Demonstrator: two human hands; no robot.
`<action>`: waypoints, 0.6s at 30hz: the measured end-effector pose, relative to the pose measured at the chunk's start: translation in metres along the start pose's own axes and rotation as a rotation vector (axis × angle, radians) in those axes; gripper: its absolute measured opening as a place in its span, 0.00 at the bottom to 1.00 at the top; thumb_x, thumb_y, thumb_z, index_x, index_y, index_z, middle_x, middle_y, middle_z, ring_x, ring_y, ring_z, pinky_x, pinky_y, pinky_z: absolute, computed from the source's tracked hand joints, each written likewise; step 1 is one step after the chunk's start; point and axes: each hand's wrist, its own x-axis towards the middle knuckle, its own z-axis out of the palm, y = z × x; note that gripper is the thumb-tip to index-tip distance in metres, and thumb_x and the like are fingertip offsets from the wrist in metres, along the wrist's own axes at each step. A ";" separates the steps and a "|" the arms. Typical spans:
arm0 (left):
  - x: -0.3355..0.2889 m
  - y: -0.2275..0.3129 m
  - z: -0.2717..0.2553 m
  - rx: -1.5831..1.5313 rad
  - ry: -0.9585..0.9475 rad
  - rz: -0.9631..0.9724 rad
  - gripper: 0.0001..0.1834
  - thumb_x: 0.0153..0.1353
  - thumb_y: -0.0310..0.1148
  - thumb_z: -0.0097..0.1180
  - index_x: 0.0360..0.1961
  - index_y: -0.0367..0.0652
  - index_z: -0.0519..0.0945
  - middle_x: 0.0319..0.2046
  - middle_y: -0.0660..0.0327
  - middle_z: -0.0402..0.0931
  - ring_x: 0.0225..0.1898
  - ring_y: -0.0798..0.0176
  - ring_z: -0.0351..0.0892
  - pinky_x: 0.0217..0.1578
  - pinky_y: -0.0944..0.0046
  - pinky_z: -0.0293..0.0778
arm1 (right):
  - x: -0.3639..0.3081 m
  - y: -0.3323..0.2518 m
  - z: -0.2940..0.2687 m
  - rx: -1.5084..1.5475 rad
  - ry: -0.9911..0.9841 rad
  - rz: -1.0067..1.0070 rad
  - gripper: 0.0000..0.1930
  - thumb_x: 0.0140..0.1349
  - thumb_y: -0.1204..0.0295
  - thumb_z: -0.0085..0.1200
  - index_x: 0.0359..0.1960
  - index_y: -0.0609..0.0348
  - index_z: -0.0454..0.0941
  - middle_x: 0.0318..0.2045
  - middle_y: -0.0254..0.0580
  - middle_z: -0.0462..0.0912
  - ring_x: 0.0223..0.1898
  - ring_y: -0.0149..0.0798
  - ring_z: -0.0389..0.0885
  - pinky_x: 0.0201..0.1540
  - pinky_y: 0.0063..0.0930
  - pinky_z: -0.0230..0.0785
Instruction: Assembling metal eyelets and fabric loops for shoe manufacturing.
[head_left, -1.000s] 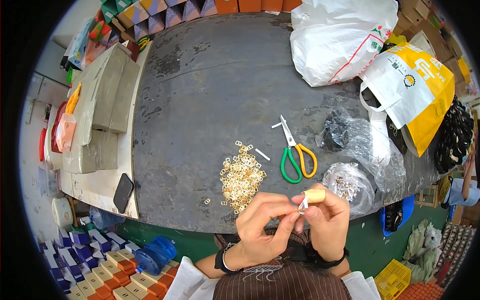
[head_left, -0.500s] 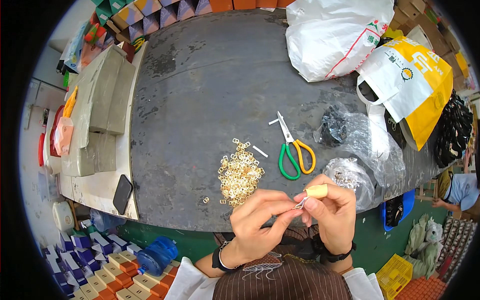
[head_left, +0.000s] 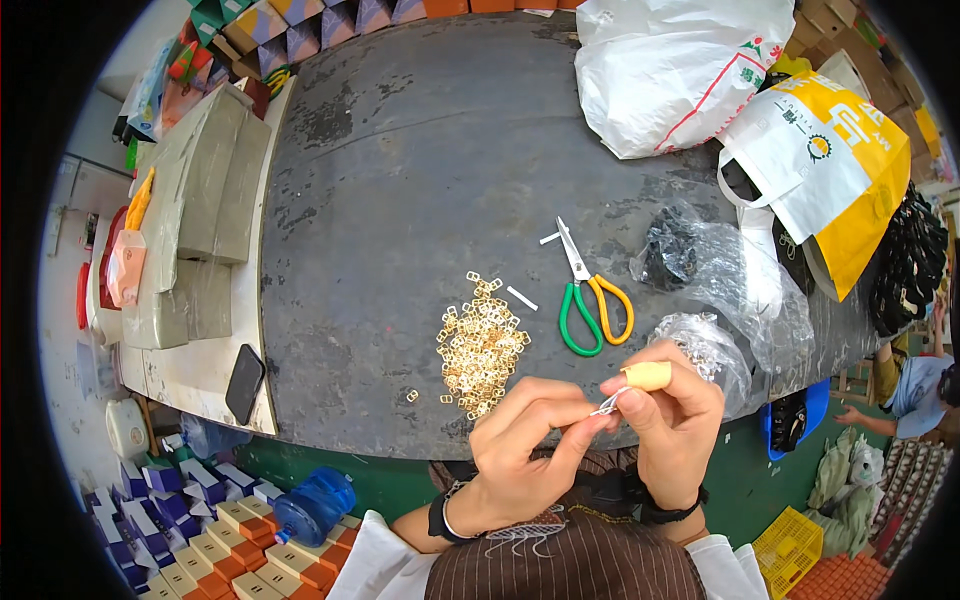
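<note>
My left hand (head_left: 530, 440) and my right hand (head_left: 668, 430) meet in front of my apron, over the table's near edge. Thumbs and fingertips of both pinch a small whitish strip (head_left: 607, 404); its exact kind is too small to make out. A yellow wrap (head_left: 648, 375) covers one finger of the right hand. Just beyond the left hand lies a heap of small gold-coloured metal buckles (head_left: 482, 350), a few of them loose at its side. Scissors (head_left: 590, 300) with one green and one orange handle lie beyond the hands, near a short white strip (head_left: 521, 298).
Clear plastic bags (head_left: 705, 345) with small pieces lie right of the scissors on the dark table (head_left: 390, 200). A white plastic bag (head_left: 670, 80) and a yellow-white bag (head_left: 815, 150) stand far right. At left are wrapped blocks (head_left: 205, 200) and a phone (head_left: 245, 385). Another person (head_left: 920, 390) is at far right.
My hands have shifted slightly to the right, still pinching the whitish strip, and more of it shows between the fingertips. The person at far right has moved further into view.
</note>
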 end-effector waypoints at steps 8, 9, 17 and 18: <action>0.001 0.000 -0.004 0.052 -0.051 -0.006 0.07 0.48 0.20 0.64 0.29 0.36 0.80 0.29 0.57 0.77 0.23 0.67 0.76 0.21 0.70 0.72 | 0.002 -0.001 -0.008 0.122 -0.083 0.168 0.06 0.58 0.81 0.56 0.36 0.70 0.80 0.35 0.41 0.76 0.29 0.27 0.77 0.28 0.16 0.72; 0.002 0.000 -0.003 0.049 -0.063 -0.013 0.07 0.47 0.20 0.64 0.29 0.36 0.80 0.29 0.58 0.77 0.23 0.68 0.76 0.21 0.70 0.72 | 0.001 0.001 -0.010 0.101 -0.099 0.147 0.06 0.58 0.82 0.55 0.36 0.70 0.80 0.35 0.41 0.76 0.29 0.27 0.77 0.28 0.15 0.72; -0.002 -0.012 0.004 -0.012 -0.135 -0.132 0.06 0.48 0.20 0.64 0.27 0.34 0.78 0.25 0.58 0.77 0.24 0.68 0.74 0.25 0.71 0.70 | -0.003 0.014 -0.013 0.131 -0.009 0.191 0.04 0.58 0.82 0.55 0.34 0.70 0.79 0.33 0.37 0.74 0.27 0.23 0.75 0.27 0.14 0.69; -0.004 -0.014 0.007 -0.038 -0.163 -0.194 0.05 0.51 0.21 0.62 0.26 0.34 0.77 0.24 0.59 0.76 0.26 0.69 0.74 0.28 0.70 0.70 | -0.005 0.020 -0.015 0.130 0.007 0.173 0.04 0.58 0.82 0.55 0.34 0.70 0.78 0.33 0.36 0.74 0.27 0.23 0.75 0.27 0.14 0.68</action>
